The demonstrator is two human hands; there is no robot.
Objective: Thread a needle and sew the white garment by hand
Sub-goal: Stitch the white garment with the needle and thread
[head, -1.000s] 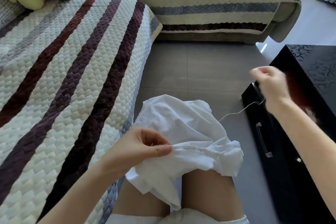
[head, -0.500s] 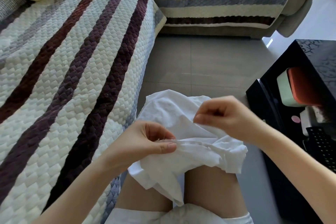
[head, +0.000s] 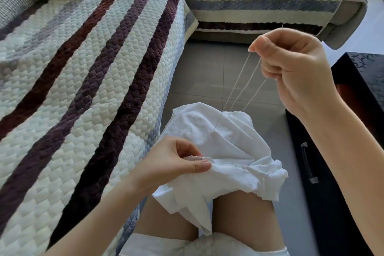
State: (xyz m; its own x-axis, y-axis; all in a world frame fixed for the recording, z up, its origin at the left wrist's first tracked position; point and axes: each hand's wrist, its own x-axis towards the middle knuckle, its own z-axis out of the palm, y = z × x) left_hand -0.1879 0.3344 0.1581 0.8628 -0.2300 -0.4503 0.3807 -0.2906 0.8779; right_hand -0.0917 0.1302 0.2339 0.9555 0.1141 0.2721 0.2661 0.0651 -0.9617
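Thread [head: 235, 82] from right hand [head: 295, 68] to garment [head: 228, 151]

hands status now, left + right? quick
Left hand: closed, pinching a fold of the white garment.
Right hand: closed, pinching the thread, which runs down to the garment.

Right hand [head: 295, 68] holds thread [head: 239, 91] above garment [head: 228, 151].

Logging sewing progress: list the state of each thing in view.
White garment: bunched on the lap, edge pinched by the left hand.
Thread: strands stretched taut from garment up to the right hand, which pinches them.
Black drawer: shut.
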